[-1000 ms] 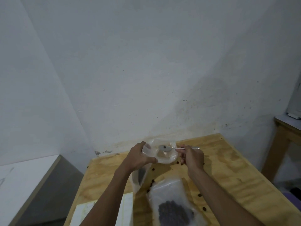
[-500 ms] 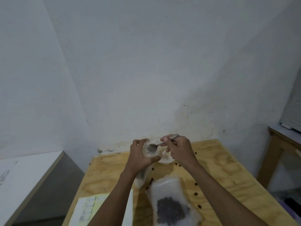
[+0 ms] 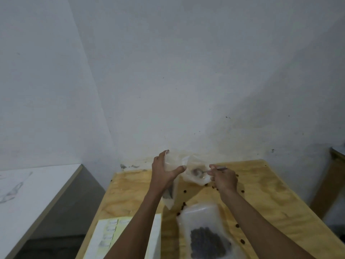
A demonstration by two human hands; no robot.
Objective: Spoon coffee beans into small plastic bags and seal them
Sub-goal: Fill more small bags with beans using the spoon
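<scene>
My left hand (image 3: 164,171) grips the top of a small clear plastic bag (image 3: 170,195), which hangs above the table with a few dark beans low inside it. To its right lies a larger crumpled clear bag (image 3: 197,174). My right hand (image 3: 224,179) pinches the handle of a metal spoon (image 3: 203,171), and the spoon's bowl sits inside that crumpled bag. A filled clear bag of coffee beans (image 3: 207,238) lies flat on the wooden table (image 3: 261,195) near me.
Loose coffee beans (image 3: 184,191) are scattered on the wood around the bags. A white and yellow printed sheet (image 3: 112,236) lies at the table's near left. A white counter (image 3: 28,191) stands to the left, another wooden table (image 3: 336,161) at far right.
My right hand has drawn the spoon out of the small bag's mouth and moved it right, into the crumpled bag. My left hand lifted the small bag slightly.
</scene>
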